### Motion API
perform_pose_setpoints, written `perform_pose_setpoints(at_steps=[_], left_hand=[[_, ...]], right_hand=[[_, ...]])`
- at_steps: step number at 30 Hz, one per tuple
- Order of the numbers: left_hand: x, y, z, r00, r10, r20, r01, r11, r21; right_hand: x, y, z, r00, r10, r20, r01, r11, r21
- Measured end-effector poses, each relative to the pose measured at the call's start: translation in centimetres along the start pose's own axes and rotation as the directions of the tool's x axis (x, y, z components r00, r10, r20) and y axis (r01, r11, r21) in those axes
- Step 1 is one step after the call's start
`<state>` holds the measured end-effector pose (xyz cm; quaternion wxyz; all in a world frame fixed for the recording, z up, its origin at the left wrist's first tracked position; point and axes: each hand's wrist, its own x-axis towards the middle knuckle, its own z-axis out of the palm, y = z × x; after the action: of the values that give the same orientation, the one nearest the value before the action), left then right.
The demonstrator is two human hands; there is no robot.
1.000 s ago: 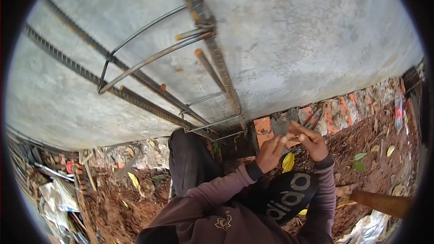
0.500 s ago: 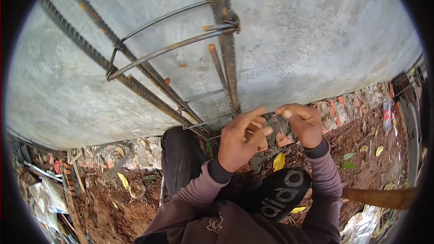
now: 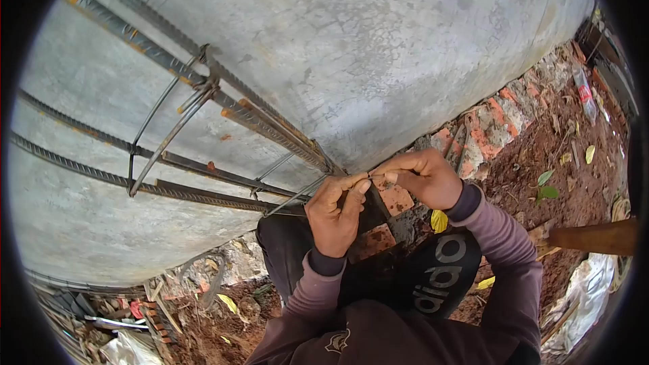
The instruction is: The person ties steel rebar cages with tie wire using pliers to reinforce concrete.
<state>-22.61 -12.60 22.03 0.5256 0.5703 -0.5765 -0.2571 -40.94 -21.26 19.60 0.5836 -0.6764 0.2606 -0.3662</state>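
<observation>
My left hand (image 3: 333, 213) and my right hand (image 3: 426, 179) meet at the fingertips in front of my knees. Both pinch thumb against forefinger; a tiny dark bit shows between them, too small to name. Just beyond my left hand is the lower end of a rebar cage (image 3: 135, 37), slanting up to the left along a grey wall (image 3: 419, 40). Its ribbed, partly rusty bars are joined by thin steel stirrups (image 3: 160, 149), with wire ties at the corners. Neither hand visibly grips the bars.
Broken bricks (image 3: 395, 197) and rubble line the wall's foot. Reddish soil (image 3: 520, 169) with scattered leaves lies to the right, with a plastic bottle (image 3: 585, 94) farther off. A wooden piece (image 3: 595, 237) juts in at the right, above a plastic sheet (image 3: 585, 297).
My hands, a little apart before, have come together at the fingertips, and my left fingers have closed into a pinch. The view has turned, so the rebar cage appears lower and more slanted.
</observation>
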Motion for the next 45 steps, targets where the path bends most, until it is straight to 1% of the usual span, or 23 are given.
perform_pose_setpoints(at_steps=[1,2,4,5,7,8,11,12,15,17,20,22,24,27,29,33,34,37,38,41,42,43,45], left_hand=[[0.3,1.0,-0.6,0.998,-0.037,0.043,0.033,0.996,0.089],[0.1,1.1,-1.9,0.997,0.026,0.069,-0.038,0.981,0.188],[0.5,0.6,-4.1,0.991,0.102,-0.083,-0.089,0.985,0.149],[0.8,0.2,-5.0,0.975,0.150,-0.166,-0.124,0.980,0.155],[2.5,-0.6,-6.3,0.963,0.228,-0.143,-0.137,0.873,0.467],[3.4,-0.7,-6.6,0.954,0.272,-0.128,-0.143,0.784,0.604],[4.6,-0.5,-7.2,0.995,0.077,-0.065,-0.009,0.709,0.705],[4.9,0.0,-7.3,0.994,-0.045,-0.100,0.100,0.738,0.668],[5.6,0.6,-7.6,0.992,-0.122,0.030,0.061,0.675,0.736],[5.5,0.2,-7.0,0.997,-0.059,0.048,0.001,0.641,0.767],[4.6,-1.9,-6.7,1.000,0.001,-0.029,0.021,0.668,0.744],[4.3,-2.5,-6.4,0.997,0.041,-0.072,0.022,0.701,0.712],[4.4,-2.9,-6.7,0.996,0.014,-0.087,0.047,0.748,0.662],[4.9,-2.5,-7.1,0.996,-0.066,-0.061,0.090,0.778,0.622],[5.1,-2.6,-7.1,0.995,-0.093,-0.037,0.097,0.806,0.584],[5.3,-2.0,-7.5,0.986,-0.159,-0.040,0.154,0.814,0.560],[5.3,-2.5,-7.6,0.985,-0.172,-0.027,0.158,0.818,0.553],[5.7,-2.8,-7.3,0.971,-0.234,0.055,0.163,0.809,0.565],[5.8,-2.8,-7.3,0.961,-0.262,0.086,0.167,0.801,0.575],[6.4,-1.3,-7.7,0.862,-0.481,0.158,0.345,0.786,0.514],[6.5,-1.8,-7.7,0.842,-0.502,0.196,0.411,0.833,0.370],[6.4,-2.1,-7.8,0.858,-0.486,0.163,0.389,0.825,0.410],[6.0,-1.8,-7.9,0.887,-0.451,0.095,0.353,0.798,0.488]], right_hand=[[0.6,-0.1,-0.3,0.996,-0.077,-0.049,0.070,0.991,-0.117],[1.3,-0.3,-0.7,0.985,-0.151,-0.085,0.127,0.963,-0.237],[3.0,-0.2,-1.0,0.938,-0.321,-0.133,0.219,0.843,-0.491],[4.0,0.3,-1.0,0.940,-0.319,-0.119,0.200,0.800,-0.566],[6.1,1.4,-0.4,0.947,-0.313,-0.077,0.171,0.689,-0.704],[6.9,1.7,0.0,0.965,-0.261,-0.030,0.148,0.635,-0.758],[8.0,3.2,2.0,0.963,-0.270,-0.004,0.193,0.698,-0.690],[8.4,3.5,2.4,0.947,-0.320,0.008,0.242,0.699,-0.674],[9.3,3.6,3.1,0.897,-0.436,0.070,0.366,0.645,-0.671],[9.9,1.9,3.3,0.861,-0.483,0.157,0.435,0.540,-0.721],[10.8,1.4,3.2,0.839,-0.471,0.271,0.497,0.464,-0.733],[11.2,2.2,3.5,0.847,-0.465,0.258,0.495,0.513,-0.701],[11.5,2.4,3.9,0.861,-0.447,0.241,0.481,0.567,-0.668],[10.8,2.3,5.1,0.920,-0.385,0.068,0.347,0.724,-0.597],[10.4,2.2,5.6,0.946,-0.324,-0.015,0.282,0.845,-0.455],[9.3,2.6,4.2,0.990,-0.077,-0.122,0.049,0.975,-0.217],[9.1,2.6,3.6,0.991,-0.056,-0.121,0.027,0.973,-0.228],[9.4,3.6,4.4,0.911,-0.387,-0.145,0.311,0.873,-0.376],[9.7,3.5,4.8,0.901,-0.419,-0.112,0.345,0.850,-0.398],[10.4,3.2,5.6,0.887,-0.458,-0.052,0.398,0.818,-0.415],[10.4,3.4,5.4,0.893,-0.447,-0.055,0.391,0.831,-0.395],[10.5,3.4,5.3,0.898,-0.437,-0.054,0.388,0.842,-0.374],[10.2,3.2,5.2,0.886,-0.461,-0.052,0.388,0.799,-0.460]])
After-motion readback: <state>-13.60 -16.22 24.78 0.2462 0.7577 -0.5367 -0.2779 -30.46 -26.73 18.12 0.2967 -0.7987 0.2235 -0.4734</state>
